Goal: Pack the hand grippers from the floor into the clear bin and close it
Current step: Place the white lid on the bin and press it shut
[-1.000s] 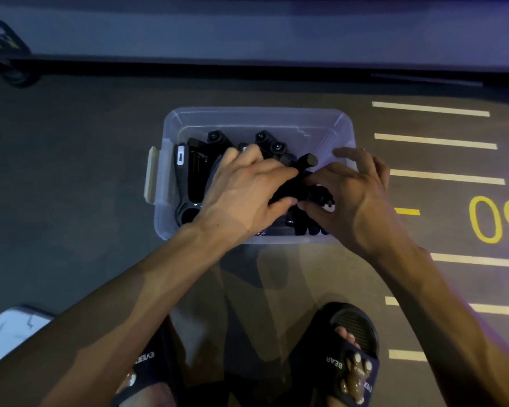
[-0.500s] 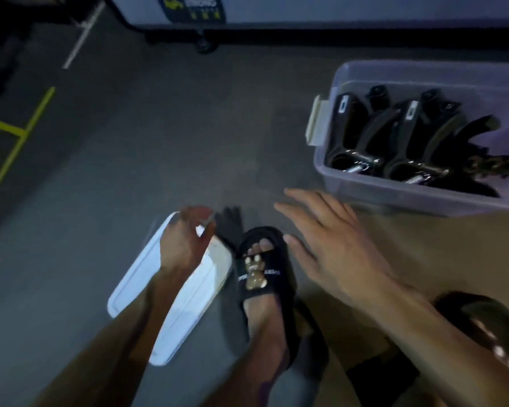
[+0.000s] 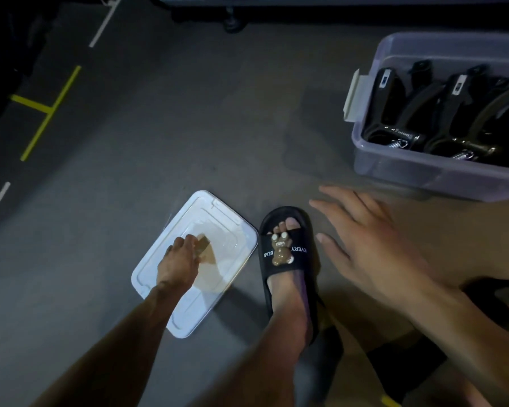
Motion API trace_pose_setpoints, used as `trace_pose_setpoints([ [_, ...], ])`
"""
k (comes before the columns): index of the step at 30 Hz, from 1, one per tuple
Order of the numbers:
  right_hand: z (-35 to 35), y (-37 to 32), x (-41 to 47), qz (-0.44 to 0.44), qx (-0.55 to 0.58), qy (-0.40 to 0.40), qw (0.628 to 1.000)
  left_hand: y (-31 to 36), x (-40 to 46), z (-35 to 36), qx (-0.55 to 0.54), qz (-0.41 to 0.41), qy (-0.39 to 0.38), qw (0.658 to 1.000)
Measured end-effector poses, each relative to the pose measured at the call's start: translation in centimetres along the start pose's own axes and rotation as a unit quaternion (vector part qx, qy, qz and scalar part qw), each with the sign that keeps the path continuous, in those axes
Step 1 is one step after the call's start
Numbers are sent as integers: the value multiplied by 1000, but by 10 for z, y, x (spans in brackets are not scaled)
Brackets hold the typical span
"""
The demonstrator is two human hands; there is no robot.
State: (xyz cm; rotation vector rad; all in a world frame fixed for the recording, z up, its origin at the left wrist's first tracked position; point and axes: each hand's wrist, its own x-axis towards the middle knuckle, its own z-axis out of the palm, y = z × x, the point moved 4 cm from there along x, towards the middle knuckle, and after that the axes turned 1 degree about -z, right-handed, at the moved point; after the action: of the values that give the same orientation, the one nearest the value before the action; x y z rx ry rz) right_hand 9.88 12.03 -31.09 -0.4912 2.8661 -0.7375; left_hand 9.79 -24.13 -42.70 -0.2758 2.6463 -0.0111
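Both hands have left the clear bin (image 3: 423, 177), where a second ago they were pressing the hand grippers (image 3: 441, 113) down among the rest; the view has swung to the left and the bin now sits at two o'clock, uncovered, with the black grippers packed side by side inside it; no gripper shows on the visible floor (image 3: 159, 127). The lid (image 3: 221, 230) lies flat on the floor at about seven o'clock, just beside the person's left sandal (image 3: 288, 248); half a second ago the left hand (image 3: 178, 264) hung above it, and now that hand has dropped onto the lid's middle, fingers curled down toward the plastic; whether they have closed on anything I cannot tell, since the lid is flat and offers no edge there. The right hand (image 3: 373, 248) hovers at four o'clock, open and spread, holding nothing, between the sandal and the bin. By my reading the packing is done and the closing step has begun; the lid must be lifted, carried toward two o'clock and pressed onto the rim; the white latch (image 3: 354, 96) on the bin's near end stands loose.
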Motion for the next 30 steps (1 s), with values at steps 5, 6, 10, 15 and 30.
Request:
trace_pose_setpoints([
  [5, -4, 2, -3, 11, -3, -6, 1000, 4, 6, 0, 37, 30, -16, 999],
  [6, -6, 2, -3, 11, -2, -7, 1000, 3, 9, -3, 29, 36, -10, 999],
  [10, -14, 10, -4, 14, -2, 3, 1000, 12, 30, -41, 5, 89, 106, 990],
  [15, -45, 28, 8, 31, 24, 80, 996, 95, 50, -155, -109, 125, 251, 954],
  [30, -145, 170, -2, 197, -20, 336, 921, 491, 21, -211, -57, 576, 75, 812],
])
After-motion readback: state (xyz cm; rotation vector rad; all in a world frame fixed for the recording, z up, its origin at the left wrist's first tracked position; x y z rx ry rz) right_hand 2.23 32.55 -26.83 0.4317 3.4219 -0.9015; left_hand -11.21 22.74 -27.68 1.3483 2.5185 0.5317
